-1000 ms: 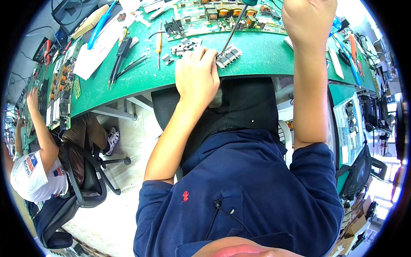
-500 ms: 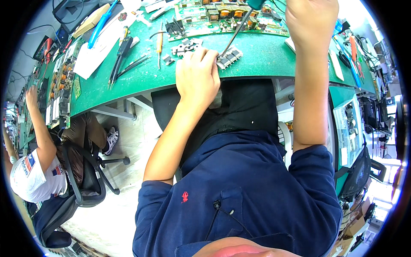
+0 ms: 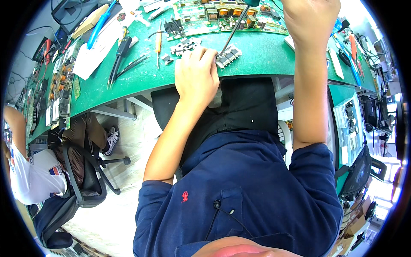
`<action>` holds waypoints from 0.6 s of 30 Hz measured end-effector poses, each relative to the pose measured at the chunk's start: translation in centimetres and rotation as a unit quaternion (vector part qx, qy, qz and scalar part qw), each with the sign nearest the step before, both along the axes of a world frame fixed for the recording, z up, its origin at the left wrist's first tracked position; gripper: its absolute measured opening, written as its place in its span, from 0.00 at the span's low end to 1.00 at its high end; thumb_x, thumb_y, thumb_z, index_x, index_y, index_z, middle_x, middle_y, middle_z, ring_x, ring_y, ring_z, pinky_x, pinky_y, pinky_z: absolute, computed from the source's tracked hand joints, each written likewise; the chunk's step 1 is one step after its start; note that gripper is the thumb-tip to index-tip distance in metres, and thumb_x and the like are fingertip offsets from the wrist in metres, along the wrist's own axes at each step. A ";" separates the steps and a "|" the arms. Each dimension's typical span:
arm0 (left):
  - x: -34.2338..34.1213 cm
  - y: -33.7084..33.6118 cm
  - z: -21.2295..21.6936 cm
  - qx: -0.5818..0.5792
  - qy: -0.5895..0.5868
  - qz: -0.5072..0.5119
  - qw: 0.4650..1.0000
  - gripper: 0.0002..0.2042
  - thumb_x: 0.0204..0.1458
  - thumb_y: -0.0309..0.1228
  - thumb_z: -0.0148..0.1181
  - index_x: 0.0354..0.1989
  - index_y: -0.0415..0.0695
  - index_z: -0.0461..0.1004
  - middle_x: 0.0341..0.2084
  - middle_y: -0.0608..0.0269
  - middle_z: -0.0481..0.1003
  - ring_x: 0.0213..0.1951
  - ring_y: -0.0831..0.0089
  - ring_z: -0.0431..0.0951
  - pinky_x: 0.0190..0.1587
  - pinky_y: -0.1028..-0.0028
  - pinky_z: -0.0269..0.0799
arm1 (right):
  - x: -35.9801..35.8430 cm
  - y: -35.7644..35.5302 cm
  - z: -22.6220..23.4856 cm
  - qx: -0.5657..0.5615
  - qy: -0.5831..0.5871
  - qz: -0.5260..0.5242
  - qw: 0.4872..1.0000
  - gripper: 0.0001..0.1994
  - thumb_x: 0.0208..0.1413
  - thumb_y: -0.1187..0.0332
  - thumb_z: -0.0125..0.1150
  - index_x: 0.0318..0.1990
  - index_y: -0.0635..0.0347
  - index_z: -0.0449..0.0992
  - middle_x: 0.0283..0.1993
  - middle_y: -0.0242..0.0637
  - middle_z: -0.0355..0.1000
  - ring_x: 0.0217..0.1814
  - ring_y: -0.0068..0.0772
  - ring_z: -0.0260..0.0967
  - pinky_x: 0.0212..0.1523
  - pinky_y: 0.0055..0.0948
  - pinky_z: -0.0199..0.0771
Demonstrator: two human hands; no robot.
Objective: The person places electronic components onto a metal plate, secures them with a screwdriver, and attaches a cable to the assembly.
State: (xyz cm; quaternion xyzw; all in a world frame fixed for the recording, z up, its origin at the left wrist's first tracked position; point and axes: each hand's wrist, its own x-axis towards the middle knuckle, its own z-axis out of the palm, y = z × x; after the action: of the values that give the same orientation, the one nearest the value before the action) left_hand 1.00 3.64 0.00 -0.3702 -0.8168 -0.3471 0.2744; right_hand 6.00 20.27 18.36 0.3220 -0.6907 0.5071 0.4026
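Observation:
Near the bench's front edge, my left hand [image 3: 197, 75] has its fingers curled down at the left end of a grey metal block with dark electronic parts and thin pins [image 3: 229, 56]. The long shaft of a screwdriver [image 3: 234, 31] slants down to this block, its tip beside my left fingertips. Its teal handle leaves the picture at the top. Raised at the upper right, my right hand [image 3: 311, 21] is closed toward the handle; the upper edge cuts off its fingers. More loose grey parts [image 3: 185, 45] lie just beyond my left hand.
A large green circuit board [image 3: 227, 19] with copper coils lies behind. On the left are an orange-handled tool [image 3: 158, 45], black tweezers [image 3: 132, 65], a black soldering tool [image 3: 122, 53] and white paper [image 3: 92, 60]. A clear box [image 3: 349, 128] stands at right. A co-worker [image 3: 38, 171] sits at left.
The screwdriver and block have barely shifted, and my hands keep nearly the same place. At the left, the co-worker's arm has drawn back from the bench.

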 end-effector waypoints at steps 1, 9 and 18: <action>0.0 -0.1 -0.1 0.001 0.000 0.002 1.000 0.05 0.57 0.27 0.61 0.40 0.47 0.80 0.38 0.61 0.78 0.41 0.57 0.77 0.42 0.61 0.68 | -0.5 -0.2 -0.4 -0.002 0.022 -0.049 0.999 0.10 0.68 0.71 0.59 0.50 0.68 0.74 0.48 0.44 0.80 0.48 0.25 0.76 0.51 0.25 0.75; 0.0 -0.1 0.0 -0.006 -0.006 0.000 1.000 0.05 0.57 0.27 0.61 0.39 0.47 0.81 0.38 0.61 0.78 0.41 0.56 0.77 0.42 0.61 0.69 | -2.0 -0.8 -1.3 -0.060 0.029 -0.135 0.989 0.07 0.68 0.73 0.57 0.49 0.66 0.74 0.50 0.43 0.78 0.45 0.22 0.74 0.49 0.23 0.73; 0.0 -0.1 0.1 -0.006 -0.008 0.000 1.000 0.05 0.57 0.27 0.61 0.39 0.47 0.80 0.37 0.61 0.78 0.41 0.56 0.77 0.42 0.61 0.68 | -1.6 -0.7 -1.1 0.007 0.051 -0.262 0.964 0.09 0.64 0.76 0.61 0.50 0.67 0.76 0.47 0.35 0.76 0.42 0.20 0.71 0.44 0.23 0.73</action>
State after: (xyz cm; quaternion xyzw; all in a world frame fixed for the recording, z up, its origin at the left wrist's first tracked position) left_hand 1.02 3.58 0.10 -0.3692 -0.8211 -0.3447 0.2657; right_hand 4.40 19.57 17.21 0.1580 -0.7329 0.3617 0.5542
